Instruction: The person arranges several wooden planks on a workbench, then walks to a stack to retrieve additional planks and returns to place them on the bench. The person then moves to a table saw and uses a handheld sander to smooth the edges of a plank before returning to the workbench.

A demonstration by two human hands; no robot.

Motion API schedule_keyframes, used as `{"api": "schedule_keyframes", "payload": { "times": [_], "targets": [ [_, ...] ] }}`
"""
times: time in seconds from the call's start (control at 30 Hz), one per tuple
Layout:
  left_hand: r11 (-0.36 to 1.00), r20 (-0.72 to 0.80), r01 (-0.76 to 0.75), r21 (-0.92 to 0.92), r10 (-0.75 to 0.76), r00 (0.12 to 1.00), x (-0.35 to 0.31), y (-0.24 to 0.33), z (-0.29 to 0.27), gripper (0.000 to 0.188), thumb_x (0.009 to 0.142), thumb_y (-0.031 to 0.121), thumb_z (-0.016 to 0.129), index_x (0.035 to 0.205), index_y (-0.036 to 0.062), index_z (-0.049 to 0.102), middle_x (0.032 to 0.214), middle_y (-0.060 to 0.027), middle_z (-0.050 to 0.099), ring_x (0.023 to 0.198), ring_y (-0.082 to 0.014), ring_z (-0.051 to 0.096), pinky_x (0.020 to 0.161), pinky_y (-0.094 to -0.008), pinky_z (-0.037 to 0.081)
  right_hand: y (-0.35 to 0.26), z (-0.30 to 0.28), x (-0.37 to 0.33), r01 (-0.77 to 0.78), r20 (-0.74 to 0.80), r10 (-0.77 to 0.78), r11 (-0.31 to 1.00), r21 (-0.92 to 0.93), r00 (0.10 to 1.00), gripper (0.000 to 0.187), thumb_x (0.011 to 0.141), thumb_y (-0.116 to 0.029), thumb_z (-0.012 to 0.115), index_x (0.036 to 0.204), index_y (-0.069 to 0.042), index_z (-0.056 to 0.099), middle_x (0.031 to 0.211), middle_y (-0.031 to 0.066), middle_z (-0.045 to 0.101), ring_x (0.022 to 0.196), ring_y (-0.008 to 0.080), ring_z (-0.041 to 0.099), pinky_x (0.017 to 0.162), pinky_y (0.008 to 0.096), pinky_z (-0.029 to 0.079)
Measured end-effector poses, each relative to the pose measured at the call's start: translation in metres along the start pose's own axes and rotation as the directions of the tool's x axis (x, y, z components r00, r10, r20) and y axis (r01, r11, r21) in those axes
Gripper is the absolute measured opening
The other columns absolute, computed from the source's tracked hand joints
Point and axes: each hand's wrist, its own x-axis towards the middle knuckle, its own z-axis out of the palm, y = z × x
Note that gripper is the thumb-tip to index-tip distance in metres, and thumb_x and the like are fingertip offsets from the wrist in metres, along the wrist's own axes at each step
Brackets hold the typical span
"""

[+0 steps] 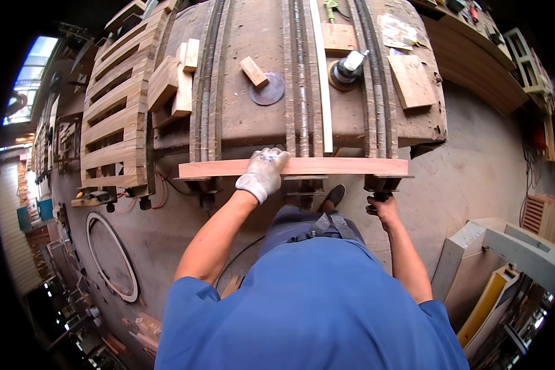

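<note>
A long pale-pink wooden board [339,166] lies crosswise over the near ends of three long clamps with threaded rods [302,80]. My left hand [264,172], in a light work glove, is closed over the board left of its middle. My bare right hand [385,210] is lower, beneath the board's right end. Its fingers curl round the dark end handle [382,197] of the right clamp, just below a flat metal jaw plate [388,183]. A narrow pale strip of wood [322,80] runs lengthwise beside the middle clamp.
On the worktable [253,129] are a small wood block [253,72], a round disc [271,92], a power sander [348,71] and a flat wooden piece [411,81]. A slatted wooden frame [117,105] stands at left. A large ring [129,290] lies on the floor; a grey machine [468,246] stands right.
</note>
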Motion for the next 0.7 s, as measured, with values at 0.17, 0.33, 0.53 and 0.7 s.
{"api": "schedule_keyframes", "payload": {
  "times": [0.17,0.33,0.53,0.7],
  "targets": [
    [1.000,0.034,0.009,-0.014,-0.009,0.999,0.001,-0.004,0.001,0.041,0.076,0.002,0.065,0.117,0.0098,0.064,0.115,-0.0132,0.066,0.113,-0.0325,0.061,0.098,-0.0454,0.047,0.007,-0.001,0.005,-0.032,-0.014,0.032,0.999,0.008,0.999,0.035,0.083,-0.004,0.078,0.111,0.000,0.057,0.094,0.0086,0.065,0.065,0.0192,0.067,0.055,0.0323,0.058],
    [0.994,-0.175,-0.066,-0.082,0.051,0.983,-0.010,-0.008,0.011,0.049,0.072,0.008,0.073,0.120,0.0096,0.063,0.112,-0.0133,0.068,0.110,-0.0321,0.064,0.097,-0.0449,0.048,0.011,-0.005,0.013,-0.045,0.033,0.046,0.999,-0.030,0.998,0.029,0.085,-0.004,0.074,0.108,-0.001,0.057,0.091,0.0079,0.064,0.070,0.0215,0.069,0.060,0.0362,0.061],
    [0.962,0.130,0.102,-0.252,-0.071,0.989,0.015,-0.031,-0.019,0.051,0.075,0.025,0.080,0.122,0.0115,0.065,0.117,-0.0143,0.070,0.111,-0.0353,0.065,0.100,-0.0441,0.050,0.007,-0.001,0.003,-0.043,0.011,0.043,0.999,-0.022,0.999,0.035,0.087,-0.006,0.073,0.116,-0.003,0.055,0.094,0.0091,0.063,0.066,0.0214,0.067,0.059,0.0343,0.060],
    [0.993,0.128,0.086,-0.079,-0.075,0.989,0.013,-0.022,-0.040,0.059,0.081,0.028,0.070,0.138,0.0145,0.061,0.127,-0.0127,0.065,0.125,-0.0289,0.058,0.113,-0.0433,0.038,0.009,-0.002,0.006,-0.083,0.010,0.083,0.996,-0.039,0.997,0.031,0.086,-0.006,0.073,0.111,-0.004,0.055,0.091,0.0094,0.065,0.066,0.0223,0.068,0.060,0.0352,0.061]
  ]
}}
